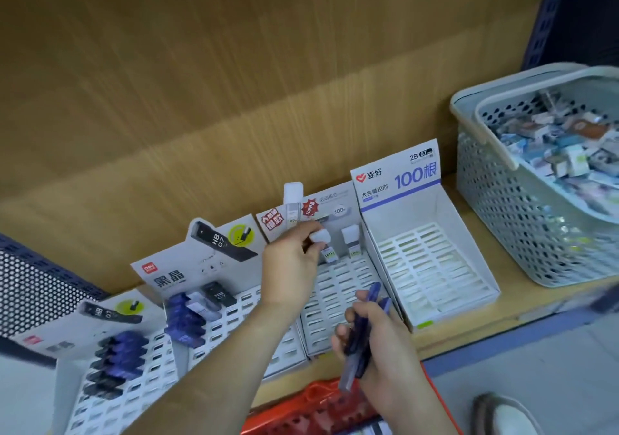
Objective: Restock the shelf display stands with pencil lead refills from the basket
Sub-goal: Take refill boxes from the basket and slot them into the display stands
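Several white slotted display stands line the wooden shelf. My left hand (pixel 291 263) pinches a white-capped lead refill (pixel 322 237) at the back row of the third stand (pixel 335 304), beside another white-capped refill (pixel 351 240) standing there. My right hand (pixel 375 337) is closed around a bundle of blue refill cases (pixel 363 330) in front of that stand. The stand marked "100" (pixel 432 267) holds nothing. The two left stands (pixel 110 384) (pixel 241 304) hold dark blue and black refills. A red basket (pixel 321 408) sits below my arms.
A grey perforated basket (pixel 502 220) full of small boxed items stands at the shelf's right end. A dark perforated panel (pixel 37 277) borders the left. A shoe (pixel 505 414) shows on the floor at bottom right.
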Available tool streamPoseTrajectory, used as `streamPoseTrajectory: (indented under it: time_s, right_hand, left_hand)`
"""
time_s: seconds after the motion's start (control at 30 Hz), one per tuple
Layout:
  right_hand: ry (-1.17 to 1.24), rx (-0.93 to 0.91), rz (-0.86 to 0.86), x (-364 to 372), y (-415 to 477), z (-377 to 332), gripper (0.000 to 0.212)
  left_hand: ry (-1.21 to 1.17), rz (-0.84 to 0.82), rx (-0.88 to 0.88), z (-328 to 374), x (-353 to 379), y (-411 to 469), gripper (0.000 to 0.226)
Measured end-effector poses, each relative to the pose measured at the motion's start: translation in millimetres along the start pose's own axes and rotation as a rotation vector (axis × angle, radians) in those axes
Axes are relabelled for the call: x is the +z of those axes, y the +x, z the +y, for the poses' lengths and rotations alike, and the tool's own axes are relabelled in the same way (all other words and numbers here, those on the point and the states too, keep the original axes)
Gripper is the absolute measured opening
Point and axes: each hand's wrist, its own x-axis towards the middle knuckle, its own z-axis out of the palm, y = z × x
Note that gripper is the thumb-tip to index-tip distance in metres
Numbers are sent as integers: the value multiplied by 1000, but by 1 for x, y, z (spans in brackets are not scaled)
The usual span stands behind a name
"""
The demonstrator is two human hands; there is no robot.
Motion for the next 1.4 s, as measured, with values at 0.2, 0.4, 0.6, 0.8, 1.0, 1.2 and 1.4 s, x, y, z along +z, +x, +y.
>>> streamPoseTrajectory:
  time_s: [0.2,0.4,0.6,0.8,1.0,1.2,1.4]
  right_hand:
    - [5,6,-13,-4,-3,0,11]
    - [0,23,-6,-5,-4,0,21]
    - [-89,-12,41,-11,0,0,24]
    - [-158,45,-11,-13,-4,0,26]
    - [-209,135,-264,-10,-13,-5,44]
    - [-283,225,-526,2,-23,-1,31]
    - [-524,179,-585,23,-30,23,38]
  left_hand:
    - [-10,-29,43,-1,5,0,28]
    - [302,-32,354,-4,4,5,29]
    - [458,-18,398,-9,6,13,7]
    - [460,-7,391,-3,3,4,10]
    - [-254,-499,-350,28,-21,-29,19]
    - [-739,-436,-507,18,-71,-61,29]
    - [-671,18,-602,0,-104,-86,33]
